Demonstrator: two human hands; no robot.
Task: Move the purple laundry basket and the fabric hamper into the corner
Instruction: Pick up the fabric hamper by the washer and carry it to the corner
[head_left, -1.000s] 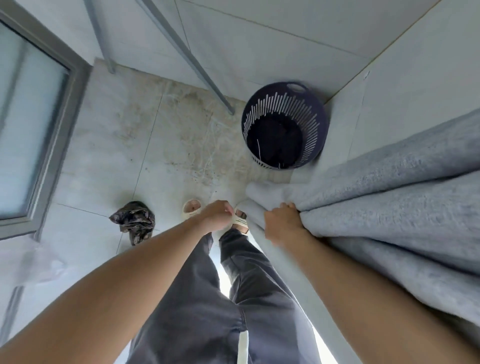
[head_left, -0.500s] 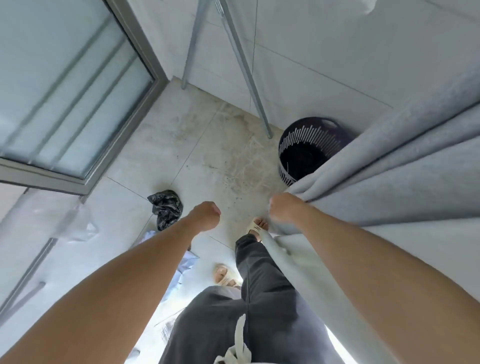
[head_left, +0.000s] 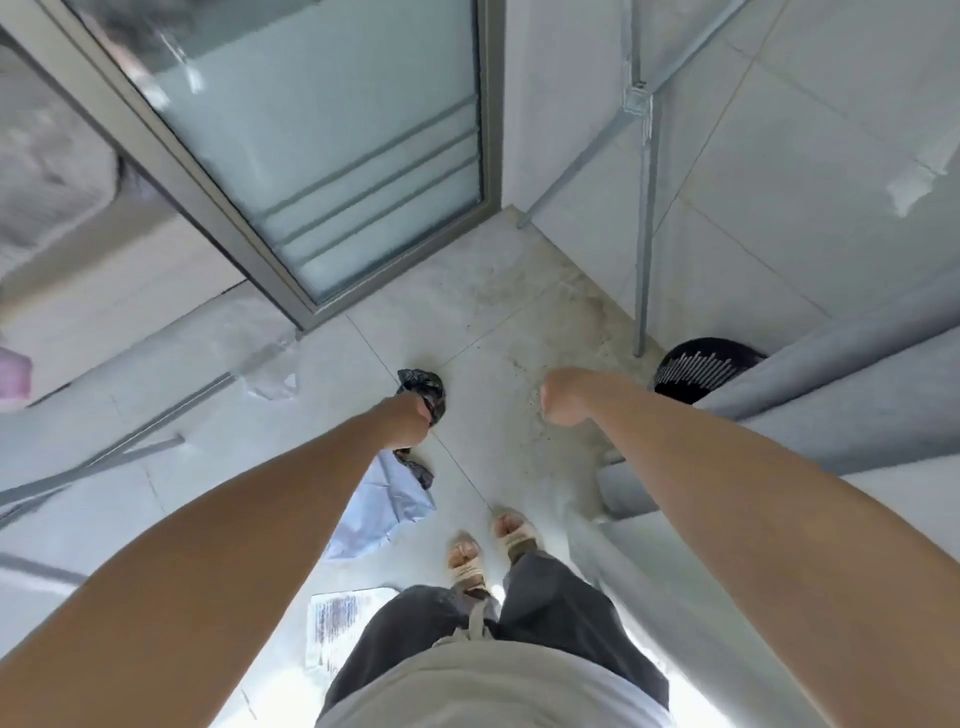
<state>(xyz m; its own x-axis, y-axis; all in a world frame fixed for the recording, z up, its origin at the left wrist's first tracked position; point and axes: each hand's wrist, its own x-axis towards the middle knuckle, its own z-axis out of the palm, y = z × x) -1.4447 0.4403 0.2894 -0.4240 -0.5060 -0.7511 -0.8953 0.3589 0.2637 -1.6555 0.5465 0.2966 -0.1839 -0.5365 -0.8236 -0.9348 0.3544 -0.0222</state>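
Note:
The purple laundry basket (head_left: 696, 370), slotted and round, stands on the floor against the right wall. A hanging grey fabric sheet (head_left: 857, 395) hides its right half. No fabric hamper that I can pick out shows in the head view. My left hand (head_left: 410, 422) is a closed fist held out over the floor, in front of a dark crumpled cloth (head_left: 423, 382), with nothing in it. My right hand (head_left: 563, 397) is also a closed, empty fist, left of the basket and clear of the grey sheet.
A glass sliding door (head_left: 332, 156) with a grey frame fills the upper left. Metal poles (head_left: 644, 249) run down the wall beside the basket. A light blue cloth (head_left: 384, 509) and a printed sheet (head_left: 337, 629) lie by my feet.
My right hand has let go of the grey sheet and pulled left. The view has swung left and back, so the basket now sits farther right and more hidden.

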